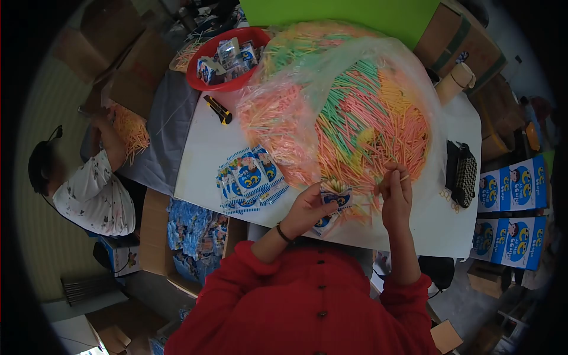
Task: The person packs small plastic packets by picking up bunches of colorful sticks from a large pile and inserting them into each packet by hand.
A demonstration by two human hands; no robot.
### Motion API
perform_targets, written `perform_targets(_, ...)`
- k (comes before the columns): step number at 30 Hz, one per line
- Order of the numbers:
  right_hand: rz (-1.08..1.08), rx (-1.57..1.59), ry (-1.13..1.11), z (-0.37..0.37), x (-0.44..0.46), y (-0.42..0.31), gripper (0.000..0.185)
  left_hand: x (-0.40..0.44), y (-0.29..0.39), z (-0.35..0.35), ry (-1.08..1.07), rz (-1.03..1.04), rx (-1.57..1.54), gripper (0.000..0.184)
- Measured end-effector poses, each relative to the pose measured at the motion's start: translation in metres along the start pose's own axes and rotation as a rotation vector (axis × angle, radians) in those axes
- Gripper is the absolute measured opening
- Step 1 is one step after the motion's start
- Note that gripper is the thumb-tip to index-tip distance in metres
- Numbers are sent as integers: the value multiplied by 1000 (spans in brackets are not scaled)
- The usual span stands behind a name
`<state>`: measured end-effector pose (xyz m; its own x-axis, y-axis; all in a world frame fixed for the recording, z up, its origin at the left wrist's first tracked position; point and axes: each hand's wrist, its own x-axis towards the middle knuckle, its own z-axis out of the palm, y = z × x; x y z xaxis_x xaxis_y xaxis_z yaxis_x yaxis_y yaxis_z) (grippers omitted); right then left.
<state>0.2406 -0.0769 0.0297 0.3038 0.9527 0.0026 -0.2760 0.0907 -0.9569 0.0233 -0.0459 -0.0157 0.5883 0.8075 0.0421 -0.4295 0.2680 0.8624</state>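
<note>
Near the table's front edge, my left hand (305,211) is closed on a blue and white packet (336,200) with pale stick ends showing at its top. My right hand (396,192) is raised to the right of it, fingers pinched together; what they hold, if anything, is too small to name. Beyond both hands spreads a heap of pink, green, orange and yellow sticks (361,106), partly under a clear plastic bag (290,89). Flat blue and white packets (248,177) lie overlapping on the white table (201,154), left of my left hand.
A red bowl (204,83) of packets and a yellow and black cutter (218,110) are at the back left. A black patterned case (464,174) lies at the right. Another person (94,189) is at the far left. An open carton (155,231) of packets stands below the table.
</note>
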Motion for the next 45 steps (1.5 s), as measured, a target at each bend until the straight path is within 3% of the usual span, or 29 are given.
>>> perform_targets(2,72,-78,-12,-5,-9,0,21,-1,0,-3,-2,25,-33,40)
perform_targets(4,91,-766,-270,18,-21,-16,19,-2,8,-6,38,39,207,37)
perform_targets(5,-89,-779,-297,29,-23,-10,20,-2,10,-4,36,38,209,37)
perform_targets(8,-260,-584,-317,31,-23,17,16,1,23,5,63,73,225,35)
perform_targets(12,-315,-652,-245,27,-24,24,13,-7,36,8,61,75,254,25)
perform_targets(14,10,-608,-224,23,-27,24,16,-11,39,-1,52,40,236,22)
perform_targets(18,-14,-433,-63,11,-26,28,23,-13,42,-20,224,181,514,18)
perform_targets(20,0,-766,-314,8,-29,10,32,-12,46,-30,323,239,655,17)
perform_targets(21,13,-773,-308,8,-32,11,32,-13,52,-30,320,228,645,17)
perform_targets(23,-42,-727,-548,10,-41,19,38,-23,69,-28,-133,185,865,26)
perform_targets(24,-32,-720,-554,11,-45,20,38,-32,69,-29,-251,137,924,41)
perform_targets(25,-142,-823,-637,10,-47,21,40,-40,71,-29,-245,136,929,41)
perform_targets(26,-251,-926,-712,9,-50,21,42,-48,73,-29,-410,190,1131,43)
perform_targets(27,-246,-927,-703,10,-54,22,42,-53,75,-26,-587,247,1324,44)
perform_targets(28,-208,-914,-704,11,-59,23,43,-61,74,-28,-602,250,1316,44)
perform_targets(30,-156,-906,-693,8,-64,24,43,-78,64,-37,-785,276,1696,46)
perform_targets(31,-75,-843,-634,8,-63,25,42,-80,51,-44,-788,271,1691,46)
perform_targets(32,1,-775,-580,9,-62,28,41,-84,35,-56,-770,414,1724,44)
perform_targets(33,3,-767,-585,9,-61,32,41,-85,30,-61,-749,559,1756,41)
perform_targets(37,5,-654,-502,4,-65,30,38,-83,14,-62,-651,691,1673,35)
perform_targets(43,110,-601,-381,-15,-66,16,31,-68,43,-41,-571,561,1481,34)
perform_targets(45,161,-614,-354,-21,-59,12,28,-57,55,-21,-289,301,1232,30)
